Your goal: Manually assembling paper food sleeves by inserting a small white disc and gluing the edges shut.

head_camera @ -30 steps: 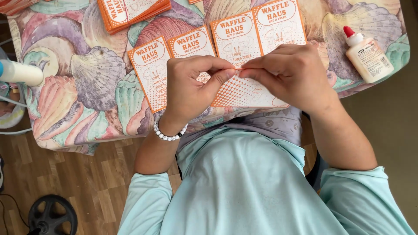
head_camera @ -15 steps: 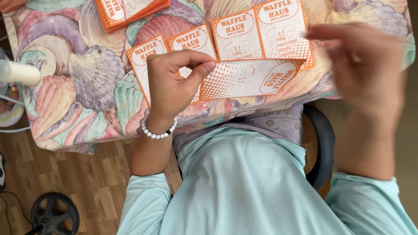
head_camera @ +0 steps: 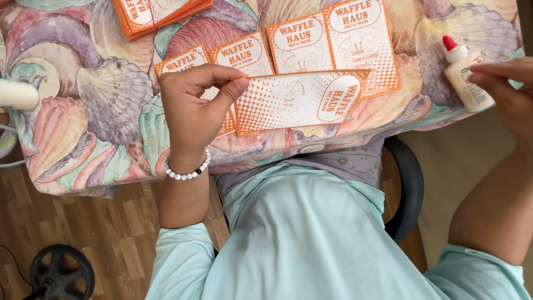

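My left hand [head_camera: 194, 111], with a white bead bracelet on the wrist, pinches the left end of an orange-and-white printed paper panel [head_camera: 294, 103]. The panel is folded forward off a flat printed sheet [head_camera: 355, 50] that lies on the table. My right hand [head_camera: 508, 91] is at the far right edge of the table. Its fingers and thumb close around a white glue bottle with a red cap [head_camera: 462, 69] that lies tilted there.
A seashell-patterned cloth [head_camera: 100, 89] covers the table. A stack of orange printed cards [head_camera: 161, 14] sits at the top left and a white cylinder [head_camera: 16, 94] pokes in from the left edge. A black chair [head_camera: 408, 183] and a black wheel [head_camera: 61, 272] are below, over wooden floor.
My right hand let go of the paper panel and swung right to the glue bottle. My left hand stays pinching the panel, which now lies flatter on the sheet.
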